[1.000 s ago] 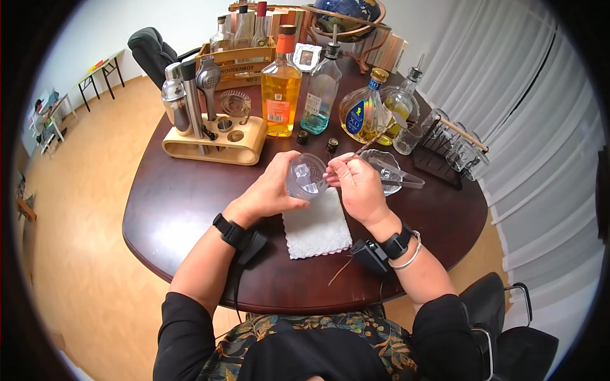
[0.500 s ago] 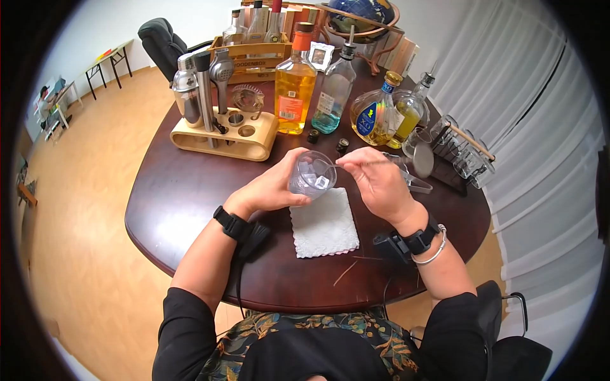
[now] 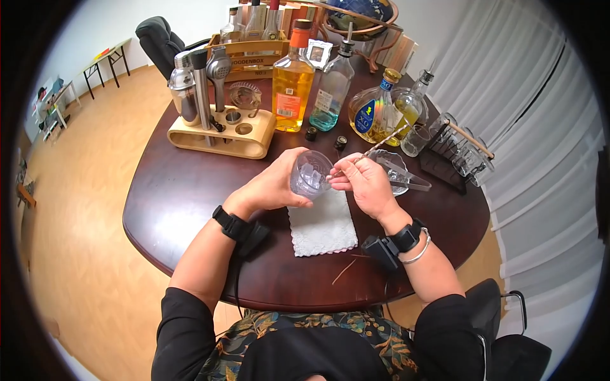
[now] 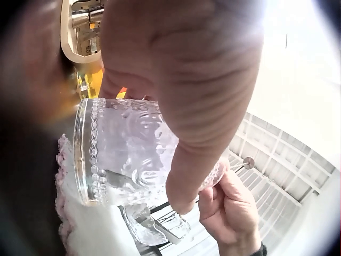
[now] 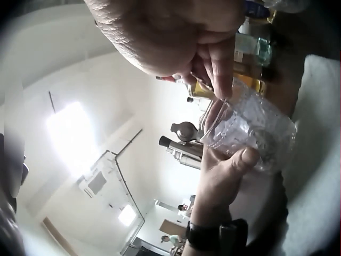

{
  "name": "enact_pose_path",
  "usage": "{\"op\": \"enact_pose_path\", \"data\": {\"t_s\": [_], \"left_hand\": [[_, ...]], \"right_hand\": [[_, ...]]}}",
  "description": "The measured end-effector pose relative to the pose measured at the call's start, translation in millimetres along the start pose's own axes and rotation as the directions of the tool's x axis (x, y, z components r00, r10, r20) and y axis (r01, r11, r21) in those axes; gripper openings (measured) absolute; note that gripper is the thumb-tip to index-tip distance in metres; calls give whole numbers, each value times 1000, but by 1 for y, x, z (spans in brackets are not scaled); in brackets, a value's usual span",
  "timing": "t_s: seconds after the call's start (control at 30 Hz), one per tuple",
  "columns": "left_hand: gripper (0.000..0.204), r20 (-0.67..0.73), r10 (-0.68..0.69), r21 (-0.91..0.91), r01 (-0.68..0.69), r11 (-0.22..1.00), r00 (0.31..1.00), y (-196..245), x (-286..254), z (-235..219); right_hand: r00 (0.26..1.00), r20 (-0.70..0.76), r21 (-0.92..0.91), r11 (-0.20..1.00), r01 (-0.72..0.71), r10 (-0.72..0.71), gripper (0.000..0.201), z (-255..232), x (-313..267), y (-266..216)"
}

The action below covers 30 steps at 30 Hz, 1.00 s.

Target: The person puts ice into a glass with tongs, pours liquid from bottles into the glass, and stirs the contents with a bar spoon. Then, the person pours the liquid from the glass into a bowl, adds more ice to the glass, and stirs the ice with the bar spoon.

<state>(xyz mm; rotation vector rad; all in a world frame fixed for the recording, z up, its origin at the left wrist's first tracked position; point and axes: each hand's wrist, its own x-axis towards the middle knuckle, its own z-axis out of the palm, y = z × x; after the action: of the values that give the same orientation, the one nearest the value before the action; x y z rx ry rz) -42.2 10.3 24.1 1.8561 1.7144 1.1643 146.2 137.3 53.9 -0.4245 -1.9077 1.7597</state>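
The left hand (image 3: 272, 183) grips a clear embossed glass (image 3: 310, 180) holding ice cubes, tilted above a white cloth (image 3: 323, 227). In the left wrist view the thumb and fingers wrap the side of the glass (image 4: 133, 149). The right hand (image 3: 368, 188) pinches a thin twisted metal spoon (image 3: 380, 143) at the glass's rim, its far end pointing up and right. Seen from the right wrist, the right fingers meet at the mouth of the glass (image 5: 253, 130); the spoon's lower end cannot be made out clearly.
A wooden bar-tool stand (image 3: 222, 143) is at the back left. Beside it are an orange-labelled bottle (image 3: 291, 89), a teal-bottomed bottle (image 3: 330, 92), an XO bottle (image 3: 372, 114) and two black caps. Tongs (image 3: 412, 182) lie over a glass bowl (image 3: 394, 166), near a glass rack (image 3: 445, 152).
The spoon has swung from lying sideways to pointing up and right. The right hand has moved left and slightly down, closer to the glass. The left hand keeps its grip.
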Motion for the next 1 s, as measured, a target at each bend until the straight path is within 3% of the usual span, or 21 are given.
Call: {"op": "enact_pose_path", "data": {"t_s": [0.2, 0.33, 0.4, 0.47, 0.53, 0.63, 0.67, 0.77, 0.8, 0.9, 0.93, 1.0], "left_hand": [[108, 36, -68, -162, 73, 984, 997, 1, 0, -3], [104, 68, -81, -214, 94, 972, 994, 0, -1, -4], [100, 64, -69, -235, 82, 968, 996, 0, -1, -5], [100, 65, -51, -263, 67, 963, 997, -5, -1, -6], [100, 73, -41, -278, 60, 959, 996, -8, -1, -6], [101, 93, -30, -282, 55, 958, 995, -10, 0, -6], [101, 96, -27, -283, 54, 957, 995, -10, 0, -7], [101, 107, -44, -284, 74, 956, 993, -10, -1, -7], [102, 113, -54, -283, 84, 955, 992, -11, -1, -7], [97, 92, -38, -292, 64, 954, 995, -13, 0, -6], [97, 89, -30, -290, 55, 955, 996, -12, -1, -6], [97, 84, -10, -285, 34, 958, 996, -7, -1, -6]], "right_hand": [[994, -105, 64, 997, 48, -41, 20, 0, 2, -18], [996, -26, -19, 996, 83, -83, 21, 0, 4, -41], [976, 65, -189, 958, 217, -209, 20, 3, 3, -50], [935, 177, -371, 859, 351, -306, 17, 5, 1, -64], [880, 304, -549, 688, 474, -365, 14, 2, -3, -80], [714, 513, -594, 403, 696, -477, 10, 2, -2, -83], [719, 544, -620, 370, 692, -432, 10, 4, -2, -84], [615, 683, -573, 232, 786, -394, 16, 2, 3, -69], [632, 693, -577, 258, 775, -347, 21, 2, 4, -64], [717, 567, -530, 486, 694, -406, 18, -2, 12, -31], [788, 519, -639, 462, 616, -333, 13, -1, 15, -32], [911, 311, -514, 759, 400, -270, 14, -2, 17, -21]]}}
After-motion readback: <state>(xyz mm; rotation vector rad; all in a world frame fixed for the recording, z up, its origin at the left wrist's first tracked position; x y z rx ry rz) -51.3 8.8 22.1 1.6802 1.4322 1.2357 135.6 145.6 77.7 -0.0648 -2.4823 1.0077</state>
